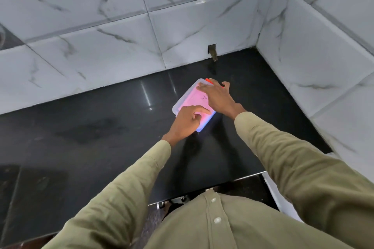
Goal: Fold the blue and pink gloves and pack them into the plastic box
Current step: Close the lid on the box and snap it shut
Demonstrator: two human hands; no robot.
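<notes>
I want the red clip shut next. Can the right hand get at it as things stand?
Probably yes. The right hand lies flat on the plastic box, fingertips beside the red clip at the far corner; nothing lies between.

1 plastic box (pixel 183 100), 1 pink glove (pixel 195 98), 1 blue glove (pixel 205 124), 2 hands: left (pixel 187 121), right (pixel 217 95)

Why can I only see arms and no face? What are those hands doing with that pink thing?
The camera sits on the person's head and looks down, so you see only their arms in green sleeves. On the black counter stands a clear plastic box. Inside it lies a pink glove, with a bit of blue glove showing at the near end. The left hand pokes the pink glove with a finger, and the right hand presses flat on top. Something red peeks out at the far end; I can't tell what.
</notes>
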